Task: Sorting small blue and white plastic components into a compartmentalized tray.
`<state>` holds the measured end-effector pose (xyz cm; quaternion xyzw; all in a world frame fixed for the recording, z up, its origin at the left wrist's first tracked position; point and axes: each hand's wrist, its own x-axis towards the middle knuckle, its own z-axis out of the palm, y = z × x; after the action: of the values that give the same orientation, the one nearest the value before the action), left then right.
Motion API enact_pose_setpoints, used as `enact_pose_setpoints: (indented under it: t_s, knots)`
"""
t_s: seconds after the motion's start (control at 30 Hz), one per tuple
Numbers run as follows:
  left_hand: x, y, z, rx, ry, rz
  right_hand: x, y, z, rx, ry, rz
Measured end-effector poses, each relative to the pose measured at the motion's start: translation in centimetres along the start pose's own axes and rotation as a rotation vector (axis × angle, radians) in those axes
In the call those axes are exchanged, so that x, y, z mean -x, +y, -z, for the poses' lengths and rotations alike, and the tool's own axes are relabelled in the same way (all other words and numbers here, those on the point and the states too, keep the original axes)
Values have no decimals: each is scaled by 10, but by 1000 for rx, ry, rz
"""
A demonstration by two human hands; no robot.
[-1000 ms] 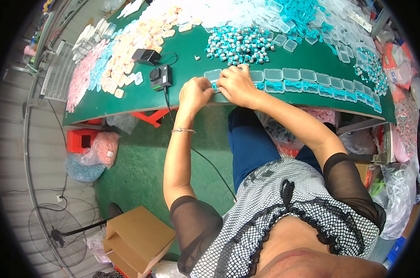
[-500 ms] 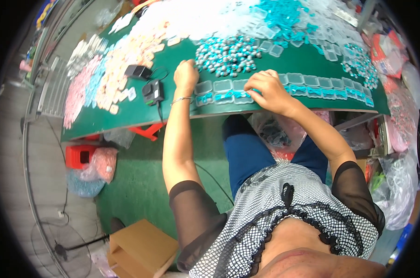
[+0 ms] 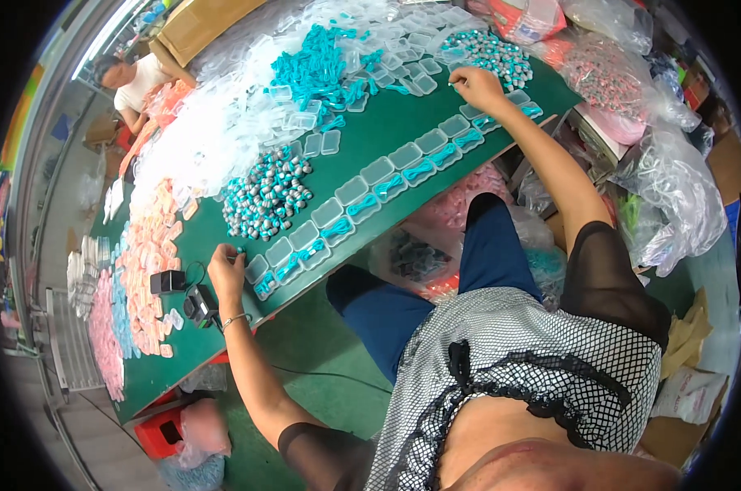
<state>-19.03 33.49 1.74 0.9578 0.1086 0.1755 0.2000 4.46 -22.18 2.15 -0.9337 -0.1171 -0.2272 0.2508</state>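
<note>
A row of small clear plastic boxes with raised lids [image 3: 378,170] runs along the front edge of the green table. Bundles of teal cord [image 3: 419,171] lie in them. My left hand [image 3: 226,272] is at the row's left end, fingers pinched, with a tiny teal bit showing at the fingertips. Just beyond it lies a heap of small round grey-and-teal pieces [image 3: 266,195]. Near the row's far right end, my right hand [image 3: 478,88] is closed in a pinch, a tiny pale bit at its fingertips. A second heap of round pieces [image 3: 495,57] lies beside that hand.
Teal cords [image 3: 317,65] and clear boxes [image 3: 215,114] are piled at the back. Peach pieces [image 3: 145,262] and a black device with a cable [image 3: 199,304] lie at the left. Another person [image 3: 137,86] sits beyond the table. Filled plastic bags [image 3: 608,78] crowd the right side.
The view has turned toward the right. My right hand has left the middle of the box row and moved to the right-hand heap. My left hand remains near the row's left end.
</note>
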Motion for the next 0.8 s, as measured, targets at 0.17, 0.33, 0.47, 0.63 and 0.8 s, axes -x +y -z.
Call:
enact_pose_setpoints:
  t_s: [0.17, 0.33, 0.47, 0.63, 0.8]
  knots:
    - [2, -12, -2, 8, -17, -84, -12, 30, -7, 279, -175, 48]
    - [15, -32, 1, 71, -11, -85, -12, 4, -18, 323, -256, 34]
    - [4, -21, -4, 189, 28, -28, -4, -18, -8, -54, -191, 208]
    - [26, 10, 4, 506, 96, -28, 51, -135, -20, -705, -408, 267]
    - [63, 68, 20, 341, 22, -238, 112, -247, -49, -762, -461, 580]
